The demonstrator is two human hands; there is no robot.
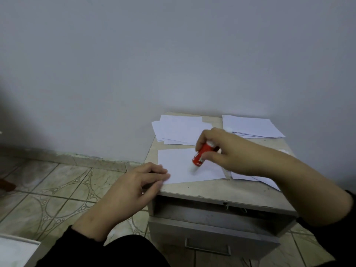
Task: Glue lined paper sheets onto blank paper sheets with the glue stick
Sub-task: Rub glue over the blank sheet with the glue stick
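Observation:
A white paper sheet [180, 164] lies flat at the front of a small cabinet top [212, 189]. My right hand [227, 151] grips a red glue stick [200, 155], tilted, with its white tip down on the sheet. My left hand [134, 185] rests flat on the sheet's front left corner and the cabinet edge, fingers pressing the paper. A spread pile of sheets [179, 130] lies at the back left and another pile [250, 126] at the back right. More sheets [256, 179] lie under my right forearm.
The cabinet stands against a plain grey wall [173, 54], with an open slot and a handled drawer [208, 245] below its top. Patterned floor tiles [48, 189] spread to the left. A pale object's corner [13, 251] shows at the bottom left.

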